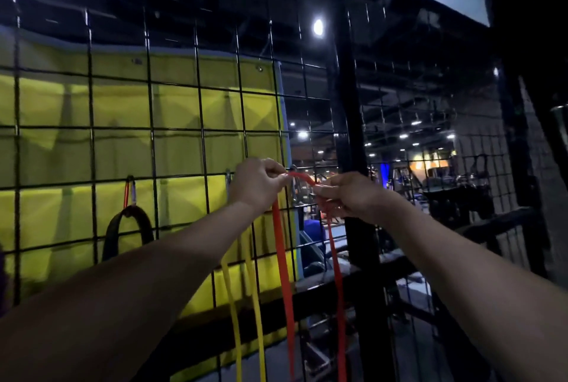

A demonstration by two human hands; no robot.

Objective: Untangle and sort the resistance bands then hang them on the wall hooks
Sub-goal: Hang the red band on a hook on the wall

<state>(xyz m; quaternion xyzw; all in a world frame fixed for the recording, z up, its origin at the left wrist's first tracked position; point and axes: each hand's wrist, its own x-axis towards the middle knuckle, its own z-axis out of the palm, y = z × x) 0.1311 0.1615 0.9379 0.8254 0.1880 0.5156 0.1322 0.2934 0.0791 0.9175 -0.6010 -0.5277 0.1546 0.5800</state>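
Red band [281, 246] between both hands [256, 183]

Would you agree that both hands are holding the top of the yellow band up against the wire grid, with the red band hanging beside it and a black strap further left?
Not quite: both the left hand and right hand pinch the top of the red band, not the yellow one. The yellow band hangs beside it, against the wire grid, and the black strap hangs further left, as the head view shows.

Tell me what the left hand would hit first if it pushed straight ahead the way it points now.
Probably the wire grid right behind the left hand, near the hook where it pinches the red band; depth is unclear.
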